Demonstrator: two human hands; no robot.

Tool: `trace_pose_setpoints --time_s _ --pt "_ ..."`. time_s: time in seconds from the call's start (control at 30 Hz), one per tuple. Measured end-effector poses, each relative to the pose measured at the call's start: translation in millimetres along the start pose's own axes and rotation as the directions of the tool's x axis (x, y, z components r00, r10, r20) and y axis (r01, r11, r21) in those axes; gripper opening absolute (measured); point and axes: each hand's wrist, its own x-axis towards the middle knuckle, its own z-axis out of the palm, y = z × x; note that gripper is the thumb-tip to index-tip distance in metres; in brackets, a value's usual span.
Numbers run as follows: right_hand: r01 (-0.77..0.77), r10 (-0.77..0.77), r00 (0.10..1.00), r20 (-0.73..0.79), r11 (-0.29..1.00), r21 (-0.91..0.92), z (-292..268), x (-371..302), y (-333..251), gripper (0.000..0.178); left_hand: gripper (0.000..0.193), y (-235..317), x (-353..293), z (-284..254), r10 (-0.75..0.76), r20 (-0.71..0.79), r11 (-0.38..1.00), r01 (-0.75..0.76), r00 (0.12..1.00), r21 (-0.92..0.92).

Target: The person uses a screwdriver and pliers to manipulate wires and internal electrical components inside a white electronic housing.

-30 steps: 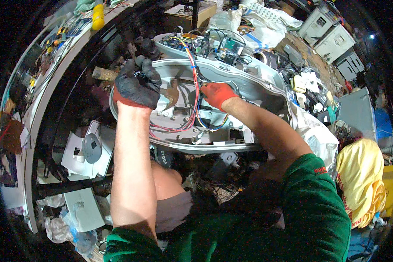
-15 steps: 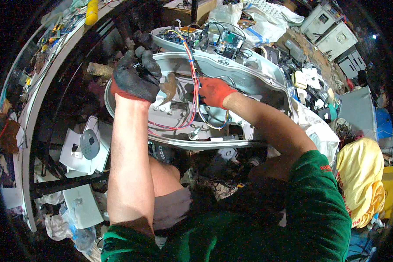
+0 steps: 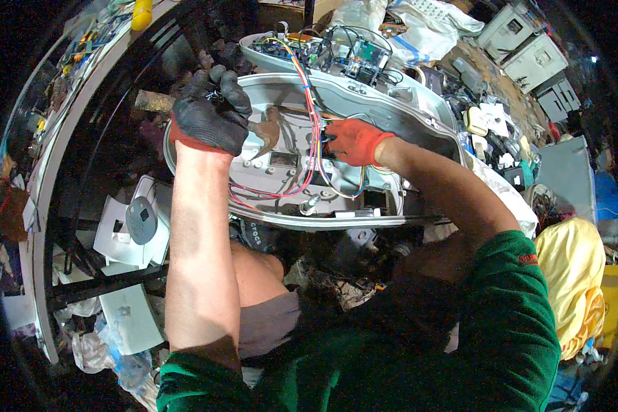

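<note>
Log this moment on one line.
left hand: cupped around small shiny bits | right hand: beside multicoloured wire bundle | rusty hammer head: over open grey casing

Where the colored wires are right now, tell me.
In the head view, the colored wires run down near the center into the gray casing, just left of the right hand and right of the left hand.

My left glove [image 3: 210, 113]: rubbery-looking, wrinkled, matt | My right glove [image 3: 357, 141]: matt, knit-looking cloth | Under my grip: casing [image 3: 285, 85], smooth, plastic-looking | By my right grip: wires [image 3: 315, 127], glossy plastic sheathing | Between my gloves: curved claw [image 3: 270, 129], rough, rusty-looking metal
</note>
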Motion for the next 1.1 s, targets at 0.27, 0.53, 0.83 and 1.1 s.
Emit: trace_pose_setpoints --time_s 0.27,0.53,0.83,1.1 --pt "-0.111 0.112 0.993 -0.045 0.993 0.040 12.3 -15.6 1.7 0.025 0.018 -2.2 5.6 -4.7 -0.036 0.105 0.998 0.041 0.994 -0.043" --pt "0.084 -0.089 0.995 -0.037 0.989 -0.122 5.9 4.2 4.6 0.012 0.020 -10.1 7.0 3.6 -0.021 0.005 0.999 0.021 1.000 0.031" --pt "0.074 -0.081 0.992 -0.096 0.995 -0.072 -0.5 -25.6 0.8 0.010 0.020 -8.0 0.4 5.8 -0.041 -0.003 0.999 0.042 0.999 0.035" --pt "-0.500 0.435 0.804 0.405 0.863 0.066 -24.8 -17.9 4.7 0.045 0.009 -19.1 11.5 1.8 -0.034 0.050 0.996 0.030 0.998 0.081"
